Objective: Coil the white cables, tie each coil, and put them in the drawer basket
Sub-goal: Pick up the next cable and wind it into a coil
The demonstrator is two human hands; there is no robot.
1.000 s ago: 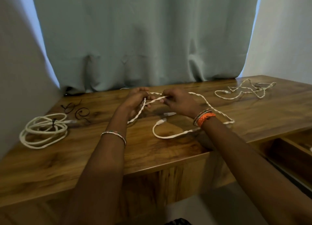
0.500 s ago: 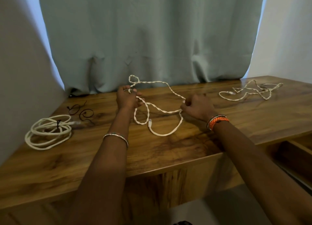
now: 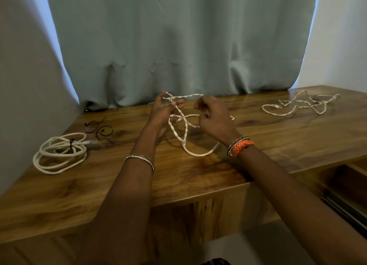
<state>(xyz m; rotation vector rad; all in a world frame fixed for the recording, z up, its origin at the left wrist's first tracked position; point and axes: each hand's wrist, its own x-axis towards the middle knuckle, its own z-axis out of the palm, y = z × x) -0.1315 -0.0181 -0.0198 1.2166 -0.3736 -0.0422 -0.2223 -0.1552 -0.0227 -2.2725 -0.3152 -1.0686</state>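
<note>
A twisted white cable (image 3: 183, 134) hangs in loose loops between both hands above the middle of the wooden table (image 3: 198, 169). My left hand (image 3: 162, 110) pinches its upper loops. My right hand (image 3: 213, 115) holds a strand of the same cable, its fingers curled round it. A coiled white cable (image 3: 59, 152) with a dark tie round it lies at the table's left. Another loose twisted white cable (image 3: 301, 103) sprawls at the far right. The open drawer (image 3: 345, 183) shows at the lower right; no basket is visible in it.
Two dark wire ties (image 3: 99, 128) lie behind the tied coil near the back left. A pale curtain (image 3: 178, 42) hangs right behind the table. Walls close in on both sides.
My right hand has come in from the right towards my left hand, bringing a strand up. The cable now hangs in more loops from my left hand.
</note>
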